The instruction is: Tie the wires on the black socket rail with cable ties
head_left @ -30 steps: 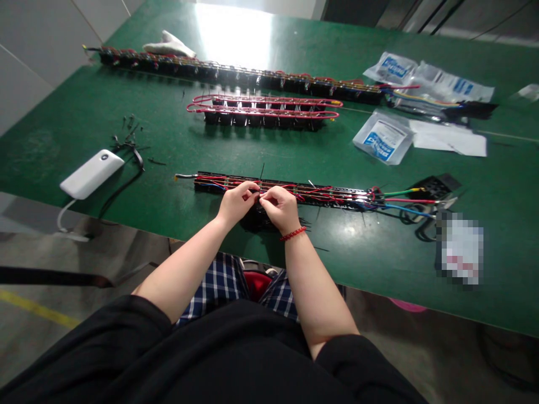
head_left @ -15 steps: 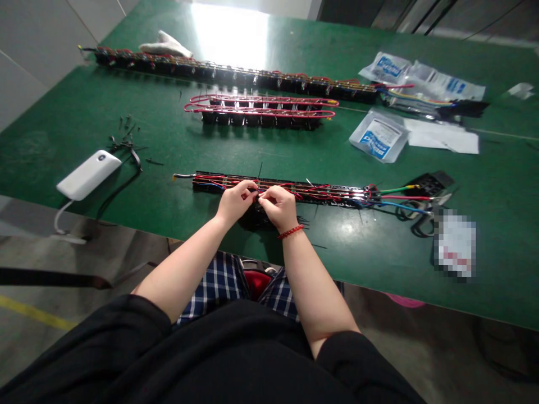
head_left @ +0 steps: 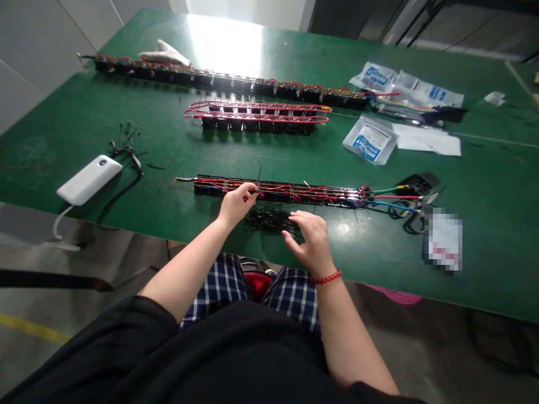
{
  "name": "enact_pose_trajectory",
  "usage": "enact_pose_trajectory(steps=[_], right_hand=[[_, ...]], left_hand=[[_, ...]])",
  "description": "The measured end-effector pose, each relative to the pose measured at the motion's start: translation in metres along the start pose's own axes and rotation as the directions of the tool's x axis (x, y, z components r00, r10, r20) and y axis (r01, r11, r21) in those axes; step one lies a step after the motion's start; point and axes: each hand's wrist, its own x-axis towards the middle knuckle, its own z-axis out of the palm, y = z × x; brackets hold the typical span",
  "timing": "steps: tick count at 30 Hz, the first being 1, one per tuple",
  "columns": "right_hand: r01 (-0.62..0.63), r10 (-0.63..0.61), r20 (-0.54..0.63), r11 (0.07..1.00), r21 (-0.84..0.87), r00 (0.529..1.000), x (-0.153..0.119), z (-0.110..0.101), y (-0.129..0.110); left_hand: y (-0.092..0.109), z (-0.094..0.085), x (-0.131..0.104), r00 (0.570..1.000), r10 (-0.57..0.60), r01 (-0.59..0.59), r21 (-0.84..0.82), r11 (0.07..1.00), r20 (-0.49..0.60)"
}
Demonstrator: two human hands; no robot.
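A black strip [head_left: 311,192] with red, blue and yellowish wires along it lies on the green table in front of me. My left hand [head_left: 236,205] is pinched at its near edge, left of the middle; what sits between the fingertips is too small to make out. Just below the strip is a loose pile of thin black cable ties [head_left: 269,217]. My right hand [head_left: 312,238] hovers at the right end of that pile, its thumb and fingers apart and nothing visible in it. Thin black tails stick out from the strip in places.
Farther back lie a short black assembly with looped red wire [head_left: 256,120] and a long wired strip [head_left: 236,81]. Plastic packets [head_left: 370,140] are at the right. A white device [head_left: 89,179] with a cable lies left, near black scraps [head_left: 126,147]. A blurred-out card [head_left: 444,240] sits right.
My right hand has left the strip, moving right and toward me, and its fingers have opened. The cable tie pile is now uncovered. My left hand stays pinched at the strip.
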Motion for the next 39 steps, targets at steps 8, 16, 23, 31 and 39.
enact_pose_trajectory(steps=[8,16,23,31,39], right_hand=[[-0.093,0.157,0.204,0.952,-0.292,0.966,-0.052,-0.014,0.048],[-0.067,0.138,0.254,0.961,-0.27,0.957,0.003,0.013,0.038],[-0.05,0.103,0.233,0.974,-0.22,0.967,0.021,0.022,0.038],[0.03,0.035,0.301,0.977,-0.209,0.953,0.026,0.025,0.029],[0.084,-0.001,0.324,0.967,-0.242,0.946,0.039,0.039,0.012]], left_hand=[[-0.002,-0.001,-0.002,0.999,0.044,-0.044,-0.03,0.999,0.014],[-0.005,0.001,-0.006,0.998,0.064,-0.062,-0.093,0.994,0.02],[0.004,-0.004,-0.006,0.989,0.122,-0.117,-0.07,0.991,0.08],[0.004,-0.006,-0.004,0.985,0.127,-0.123,-0.044,0.991,0.115],[0.004,-0.006,-0.005,0.959,0.182,-0.198,0.056,0.978,0.216]])
